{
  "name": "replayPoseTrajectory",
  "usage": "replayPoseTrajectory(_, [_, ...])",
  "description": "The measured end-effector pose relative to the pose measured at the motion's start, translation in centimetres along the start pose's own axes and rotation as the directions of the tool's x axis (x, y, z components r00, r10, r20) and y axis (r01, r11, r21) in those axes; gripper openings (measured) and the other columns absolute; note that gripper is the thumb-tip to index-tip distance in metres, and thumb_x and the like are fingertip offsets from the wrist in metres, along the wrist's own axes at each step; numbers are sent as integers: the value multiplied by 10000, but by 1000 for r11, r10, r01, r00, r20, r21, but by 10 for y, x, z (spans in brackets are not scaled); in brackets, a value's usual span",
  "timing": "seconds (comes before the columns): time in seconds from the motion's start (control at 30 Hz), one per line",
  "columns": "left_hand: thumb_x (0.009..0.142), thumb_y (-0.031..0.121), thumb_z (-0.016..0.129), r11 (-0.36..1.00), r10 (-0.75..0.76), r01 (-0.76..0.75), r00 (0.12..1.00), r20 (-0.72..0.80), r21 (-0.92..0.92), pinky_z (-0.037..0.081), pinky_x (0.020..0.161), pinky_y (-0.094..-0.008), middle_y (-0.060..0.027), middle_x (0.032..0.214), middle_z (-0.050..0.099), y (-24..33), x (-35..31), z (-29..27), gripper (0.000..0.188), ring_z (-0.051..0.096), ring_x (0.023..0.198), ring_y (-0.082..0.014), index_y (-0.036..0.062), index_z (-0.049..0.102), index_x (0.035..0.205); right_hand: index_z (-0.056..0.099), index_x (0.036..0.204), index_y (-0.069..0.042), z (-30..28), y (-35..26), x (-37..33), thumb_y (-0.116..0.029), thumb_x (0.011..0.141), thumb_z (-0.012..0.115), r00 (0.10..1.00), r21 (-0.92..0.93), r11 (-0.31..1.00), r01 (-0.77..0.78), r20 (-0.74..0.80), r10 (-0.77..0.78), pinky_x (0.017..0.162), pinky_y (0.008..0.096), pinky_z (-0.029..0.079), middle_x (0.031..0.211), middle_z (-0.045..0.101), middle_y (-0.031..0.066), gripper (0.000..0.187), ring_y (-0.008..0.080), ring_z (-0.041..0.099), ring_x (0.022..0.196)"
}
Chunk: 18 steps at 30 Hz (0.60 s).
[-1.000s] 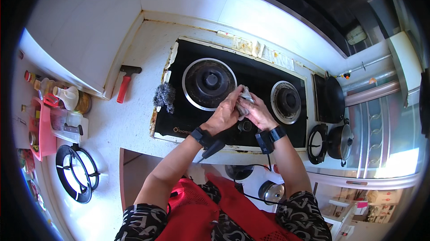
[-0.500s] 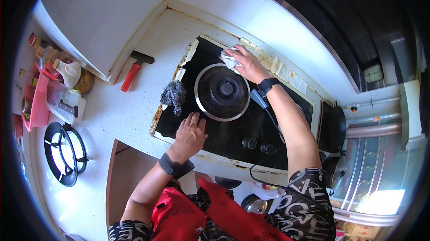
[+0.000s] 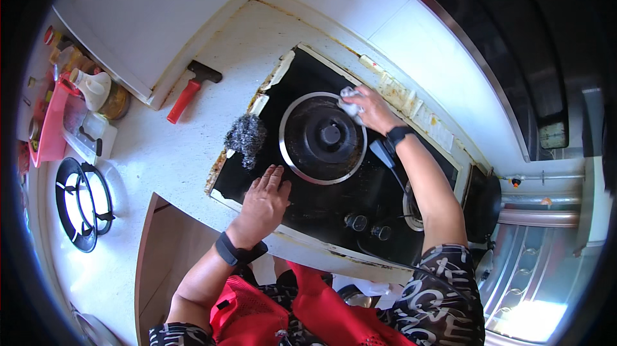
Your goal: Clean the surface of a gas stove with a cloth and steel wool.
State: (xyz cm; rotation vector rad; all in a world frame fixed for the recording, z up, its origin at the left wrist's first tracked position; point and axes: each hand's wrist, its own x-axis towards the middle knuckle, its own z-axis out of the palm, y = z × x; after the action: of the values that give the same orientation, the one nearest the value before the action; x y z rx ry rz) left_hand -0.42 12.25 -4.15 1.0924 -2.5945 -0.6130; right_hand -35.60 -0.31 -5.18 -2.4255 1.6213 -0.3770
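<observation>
Presently, one crumpled white cloth [image 3: 350, 104] is sitting in the right hand [image 3: 375, 112], fingers clamping it at one burner's [image 3: 326, 135] rim. The left hand [image 3: 262, 202] is lying on one cooktop [image 3: 312, 212], fingers together, one steel-wool scourer [image 3: 246, 136] resting just beyond them, two knobs [image 3: 356, 222] standing rightward.

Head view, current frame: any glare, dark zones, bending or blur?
Head view: blown-out glare on the pale striped glassy panel, lower right; the dark range hood, upper right, sinks into shadow; edges of the speckled white countertop bow near the black fisheye rim; the bare right hand and crumpled white cloth look slightly soft, possibly motion blur.
</observation>
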Motion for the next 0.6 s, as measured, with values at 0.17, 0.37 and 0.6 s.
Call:
replayPoseTrajectory(0.17, [735,146,730,999,15,-15,1000,-10,44,418,1009,-463,-258,1353,465,0,-1,4,441,446,1287,-378,-10,605,1128,717,1000,-164,-16,-44,-103,-94,728,726,993,65,992,-105,70,100,866,372,435,1055,597,68,281,281,550,927])
replayPoseTrajectory(0.37, [741,152,728,994,24,-32,997,73,108,401,1032,-458,-278,1375,435,6,3,3,452,423,1303,-391,-17,603,1141,693,1124,-160,-22,-74,-134,-9,686,718,967,156,961,-227,153,203,915,390,467,1181,556,117,464,316,557,985])
replayPoseTrajectory(0.6, [733,149,735,996,37,-43,997,67,80,390,1044,-443,-278,1386,426,0,0,1,459,421,1307,-391,-19,604,1140,513,1258,-81,-41,-53,-9,69,681,689,977,224,964,-142,-124,173,988,384,457,1206,553,140,622,323,549,1132])
